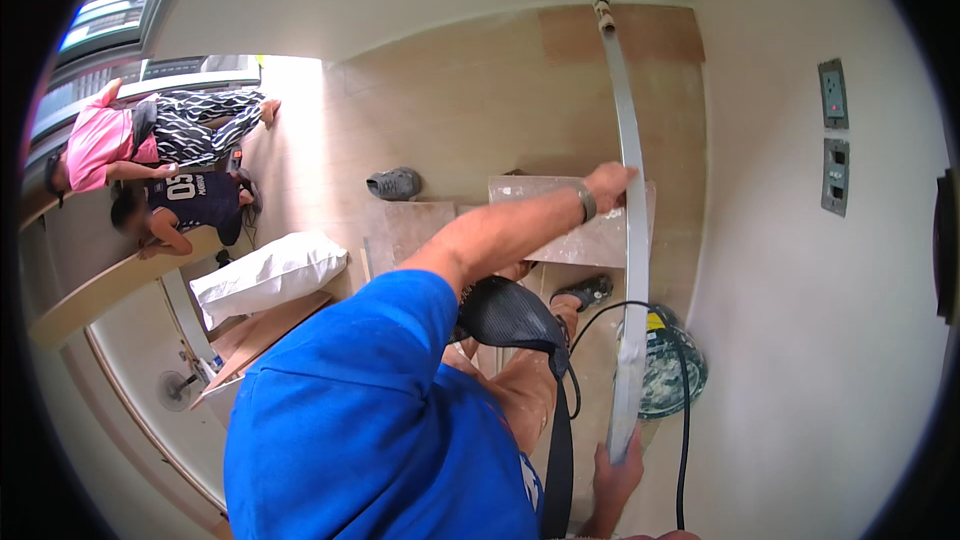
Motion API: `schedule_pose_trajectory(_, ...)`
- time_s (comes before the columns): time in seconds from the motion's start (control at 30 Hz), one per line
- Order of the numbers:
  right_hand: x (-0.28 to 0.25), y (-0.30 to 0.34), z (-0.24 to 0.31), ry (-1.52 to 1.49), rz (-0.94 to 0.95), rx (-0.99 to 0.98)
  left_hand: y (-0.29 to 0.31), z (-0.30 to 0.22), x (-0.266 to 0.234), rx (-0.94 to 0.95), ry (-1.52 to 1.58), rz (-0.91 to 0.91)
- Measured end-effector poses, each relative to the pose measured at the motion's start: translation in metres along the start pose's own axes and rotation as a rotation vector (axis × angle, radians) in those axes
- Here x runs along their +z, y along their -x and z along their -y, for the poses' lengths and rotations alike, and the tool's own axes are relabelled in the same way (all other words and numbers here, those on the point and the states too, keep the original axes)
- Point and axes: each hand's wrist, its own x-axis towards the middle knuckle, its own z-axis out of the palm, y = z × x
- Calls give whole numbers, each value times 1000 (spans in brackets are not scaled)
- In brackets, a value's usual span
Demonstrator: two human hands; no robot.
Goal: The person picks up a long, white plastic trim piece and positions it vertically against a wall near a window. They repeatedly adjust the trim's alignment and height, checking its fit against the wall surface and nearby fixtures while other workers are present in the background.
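Observation:
A long, straight, pale grey bar, which looks like a metal straightedge, runs down the view beside the right wall. My left hand, with a watch on the wrist, is closed on its edge near the middle. My right hand grips the lower end from below; part of its fingers is hidden behind the bar. At the far end, a small whitish-brown object touches or overlaps the bar; I cannot tell what it is. A black strap bag hangs in front of my blue shirt.
A stained bucket and a black cable lie beside the bar. Boards and a grey shoe are on the floor. Left are a white sack and two people, one in pink, one holding a plank.

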Motion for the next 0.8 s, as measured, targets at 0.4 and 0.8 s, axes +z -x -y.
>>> schedule_pose_trajectory(0.4, -9, -12, 6, 56, 2, -7, -12, 16, -2, 67, -40, -42)
schedule_pose_trajectory(0.8, 25, -55, -12, 3, 31, 53, -57, 4, -9, -24, 4, -175)
